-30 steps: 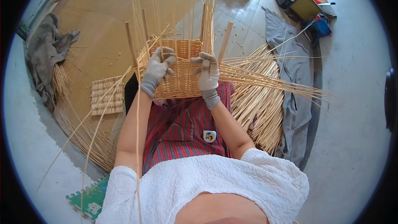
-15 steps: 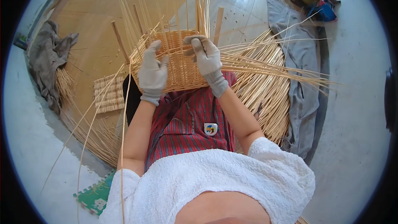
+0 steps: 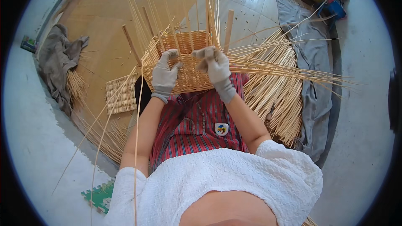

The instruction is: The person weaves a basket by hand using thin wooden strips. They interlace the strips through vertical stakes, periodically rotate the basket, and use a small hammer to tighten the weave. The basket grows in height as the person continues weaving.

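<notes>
Head view: tan rectangular wicker basket (image 3: 193, 73) sits on the lap, near wall between and just below both sets of fingers. Left hand (image 3: 166, 73), pale grey fabric glove, at that wall's upper edge: fingers bent, thumb apart from the index; can't tell if a strand is pinched. Right hand (image 3: 216, 68), matching glove: fingers curled, tips toward the left hand's; grip on any strand can't be confirmed.

Slim pale wicker uprights (image 3: 216, 21) rise beyond the fingertips. Loose tan strands (image 3: 289, 73) fan out right of the right fingers, over a pile of straw-coloured rods (image 3: 280, 104). One long pale strand (image 3: 137, 142) drops from left of the left fingers across the left arm.

Risks, my judgement: fanned strands may snag in the pile if the basket turns; the left arm could catch the long strand and tug it loose; hard bending could crack an upright; uneven pressing could tip the basket.
</notes>
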{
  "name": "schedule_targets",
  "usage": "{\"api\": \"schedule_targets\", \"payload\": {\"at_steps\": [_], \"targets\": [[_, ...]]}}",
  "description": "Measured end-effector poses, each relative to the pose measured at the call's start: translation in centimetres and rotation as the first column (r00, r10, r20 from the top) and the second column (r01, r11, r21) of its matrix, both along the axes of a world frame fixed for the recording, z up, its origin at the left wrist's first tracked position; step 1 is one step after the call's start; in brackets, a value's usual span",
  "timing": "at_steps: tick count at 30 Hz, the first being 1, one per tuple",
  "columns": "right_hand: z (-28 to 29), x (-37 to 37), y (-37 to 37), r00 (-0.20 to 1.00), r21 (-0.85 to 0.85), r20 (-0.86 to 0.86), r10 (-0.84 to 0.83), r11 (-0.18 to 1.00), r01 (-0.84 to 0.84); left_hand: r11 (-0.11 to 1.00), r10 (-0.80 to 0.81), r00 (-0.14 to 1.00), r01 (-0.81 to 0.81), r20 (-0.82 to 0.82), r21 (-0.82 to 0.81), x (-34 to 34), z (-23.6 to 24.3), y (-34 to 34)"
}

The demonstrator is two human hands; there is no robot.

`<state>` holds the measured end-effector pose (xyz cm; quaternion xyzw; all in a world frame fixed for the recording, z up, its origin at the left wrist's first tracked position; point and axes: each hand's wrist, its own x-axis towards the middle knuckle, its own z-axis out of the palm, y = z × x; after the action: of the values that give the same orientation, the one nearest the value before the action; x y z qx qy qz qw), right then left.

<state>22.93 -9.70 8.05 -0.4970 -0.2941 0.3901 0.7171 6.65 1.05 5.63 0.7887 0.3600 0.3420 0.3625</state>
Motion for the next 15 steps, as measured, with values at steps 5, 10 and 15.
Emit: {"api": "schedule_targets", "payload": {"at_steps": [5,10,15], "targets": [[-1.8,1.9,0.3,0.994,-0.120,-0.058,-0.097,0.989,0.089,0.972,0.039,0.996,-0.020,-0.077,0.235,0.5,-0.2,0.0],[-0.9,0.0,-1.0,0.995,-0.030,0.100,0.008,1.000,-0.005,0.993,0.015,0.989,0.003,-0.145,0.118,0.1,1.1,-0.2],[-0.4,-5.6,-1.2,0.769,0.211,0.600,-0.220,0.971,0.113,0.989,-0.066,0.997,0.060,-0.037,-0.136,-0.2,1.2,0.5]]}}
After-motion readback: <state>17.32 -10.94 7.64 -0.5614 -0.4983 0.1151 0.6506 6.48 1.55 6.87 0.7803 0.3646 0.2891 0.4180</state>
